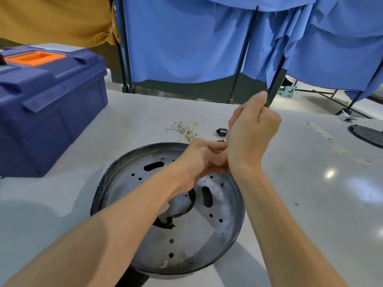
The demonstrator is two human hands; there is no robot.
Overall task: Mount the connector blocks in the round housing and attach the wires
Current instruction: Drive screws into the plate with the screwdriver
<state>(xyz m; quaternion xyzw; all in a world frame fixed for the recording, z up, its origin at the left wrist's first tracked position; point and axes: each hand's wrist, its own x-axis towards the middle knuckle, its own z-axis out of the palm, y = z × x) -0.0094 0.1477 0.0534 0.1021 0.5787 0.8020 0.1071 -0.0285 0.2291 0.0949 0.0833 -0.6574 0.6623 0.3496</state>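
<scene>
Round housing (186, 241) holding black ring (189, 206), both hands' fingers pinched closed above, contents unclear

bright even overhead light, glare spots on the table (329, 174), soft shadows, wide-angle edge bending

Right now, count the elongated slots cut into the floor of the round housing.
2 visible in the round housing: one slot at the far left beside the left hand, one slot right of the centre ring. The forearms may hide more.
</scene>
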